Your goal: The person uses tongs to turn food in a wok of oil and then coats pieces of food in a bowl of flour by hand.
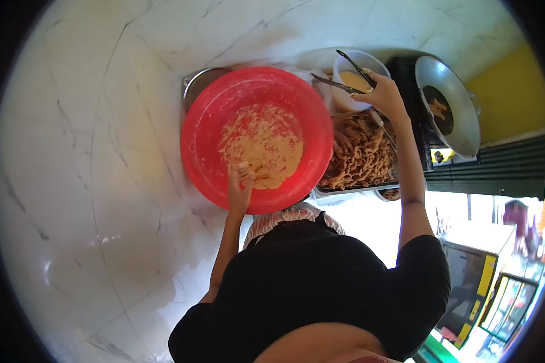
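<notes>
A large red basin (201,121) holds a layer of pale, crumbly flour (272,151). My left hand (241,181) reaches over its near rim, with flour-dusted fingers slightly bent and apart at the flour's edge. To the right, my right hand (383,94) grips a pair of dark tongs (344,85), whose two arms are spread and point left. Below the tongs is a white tub (364,57) with yellowish liquid batter (354,80) in it. A tray heaped with brown fried strips (360,157) lies below my right hand, beside the basin.
At the right, a wok (463,109) on a dark stove contains dark oil and a few fried pieces (438,109). A metal pot (201,85) is partly hidden behind the basin. A marbled wall or surface (72,181) spans the left. Cabinets (466,278) stand at the lower right.
</notes>
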### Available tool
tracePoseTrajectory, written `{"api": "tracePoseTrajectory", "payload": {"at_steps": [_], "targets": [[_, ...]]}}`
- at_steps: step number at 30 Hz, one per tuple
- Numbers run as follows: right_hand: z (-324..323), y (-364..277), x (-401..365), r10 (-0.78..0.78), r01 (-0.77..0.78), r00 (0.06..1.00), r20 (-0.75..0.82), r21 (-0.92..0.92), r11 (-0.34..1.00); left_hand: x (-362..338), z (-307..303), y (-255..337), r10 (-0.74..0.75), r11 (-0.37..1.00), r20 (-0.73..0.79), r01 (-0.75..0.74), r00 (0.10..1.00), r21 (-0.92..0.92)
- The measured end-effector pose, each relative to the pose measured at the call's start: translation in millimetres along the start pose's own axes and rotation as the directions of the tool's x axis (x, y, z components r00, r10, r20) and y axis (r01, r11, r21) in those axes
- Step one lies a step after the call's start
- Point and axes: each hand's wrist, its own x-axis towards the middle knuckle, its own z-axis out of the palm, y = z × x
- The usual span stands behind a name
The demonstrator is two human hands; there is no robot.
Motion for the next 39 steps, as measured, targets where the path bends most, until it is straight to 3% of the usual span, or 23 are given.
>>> {"api": "tracePoseTrajectory", "payload": {"at_steps": [1, 3, 4, 6, 9, 14, 16, 17, 19, 20, 22, 25, 27, 28, 30, 31, 33, 34, 36, 37, 39], "targets": [[-5, 8, 1, 0.018, -0.018, 1.0, -0.014, -0.008, 1.0, 3, 9, -2, 0.007, 1.0, 0.023, -0.007, 1.0, -0.003], [-11, 21, 2, 0.055, -0.049, 0.998, 0.029, -0.168, 0.985, 8, 29, -4, -0.107, 0.992, 0.352, 0.078, 0.93, 0.094], [-12, 23, 2, 0.084, -0.066, 0.993, 0.077, -0.214, 0.975, 9, 40, -1, -0.099, 0.993, 0.365, 0.07, 0.926, 0.094], [-4, 31, 5, 0.107, -0.063, 0.983, 0.147, -0.278, 0.959, 8, 64, 8, -0.073, 0.968, 0.571, -0.079, 0.817, 0.237], [25, 45, 14, 0.15, -0.043, 0.956, 0.251, -0.388, 0.921, 8, 90, 9, -0.041, 0.945, 0.681, -0.194, 0.731, 0.264], [65, 57, 18, 0.134, -0.026, 0.971, 0.196, -0.474, 0.88, 17, 102, 10, -0.043, 0.944, 0.693, -0.199, 0.719, 0.264], [64, 48, 3, -0.064, 0.005, 0.982, -0.175, -0.319, 0.948, 16, 102, 8, -0.056, 0.948, 0.707, -0.185, 0.705, 0.259], [66, 44, -8, -0.046, -0.016, 0.982, -0.183, -0.321, 0.947, 14, 103, 3, -0.047, 0.952, 0.683, -0.174, 0.729, 0.25], [71, 42, -36, 0.078, -0.046, 0.928, -0.364, 0.094, 0.995, 11, 106, 0, -0.037, 0.956, 0.683, -0.172, 0.73, 0.237], [72, 43, -54, 0.104, -0.075, 0.921, -0.376, 0.09, 0.993, 11, 107, 1, -0.06, 0.966, 0.666, -0.124, 0.743, 0.226], [75, 49, -88, 0.245, -0.153, 0.925, -0.29, 0.307, 0.939, 15, 112, -4, -0.09, 0.974, 0.676, -0.078, 0.732, 0.214], [76, 101, -131, 0.343, -0.254, 0.83, -0.44, 0.25, 0.934, 26, 130, -24, -0.105, 0.98, 0.668, -0.039, 0.737, 0.196], [73, 143, -159, 0.36, -0.323, 0.825, -0.435, 0.159, 0.933, 41, 153, -26, 0.044, 0.986, 0.568, -0.126, 0.822, 0.105], [70, 153, -170, 0.442, -0.448, 0.797, -0.411, 0.088, 0.89, 48, 164, -18, 0.042, 0.986, 0.58, -0.127, 0.813, 0.106], [70, 182, -186, 0.569, -0.601, 0.764, -0.304, -0.014, 0.799, 59, 183, 2, 0.388, 0.798, 0.449, -0.537, 0.805, 0.272], [84, 210, -193, 0.575, -0.607, 0.757, -0.312, -0.01, 0.794, 66, 192, 8, 0.392, 0.795, 0.458, -0.544, 0.798, 0.267], [100, 246, -196, 0.542, -0.574, 0.817, -0.197, -0.184, 0.798, 75, 207, 16, 0.462, 0.743, 0.399, -0.592, 0.792, 0.314], [94, 253, -193, 0.546, -0.579, 0.813, -0.205, -0.181, 0.795, 77, 211, 17, 0.468, 0.739, 0.406, -0.599, 0.785, 0.309], [81, 269, -188, 0.51, -0.509, 0.86, 0.03, -0.038, 0.86, 80, 215, 19, 0.482, 0.689, 0.425, -0.631, 0.766, 0.356], [83, 281, -184, 0.51, -0.509, 0.86, 0.024, -0.036, 0.86, 81, 216, 14, 0.486, 0.686, 0.427, -0.636, 0.763, 0.354], [85, 294, -174, 0.503, -0.467, 0.85, 0.158, -0.216, 0.857, 83, 215, 4, 0.51, 0.687, 0.4, -0.641, 0.761, 0.343]]}}
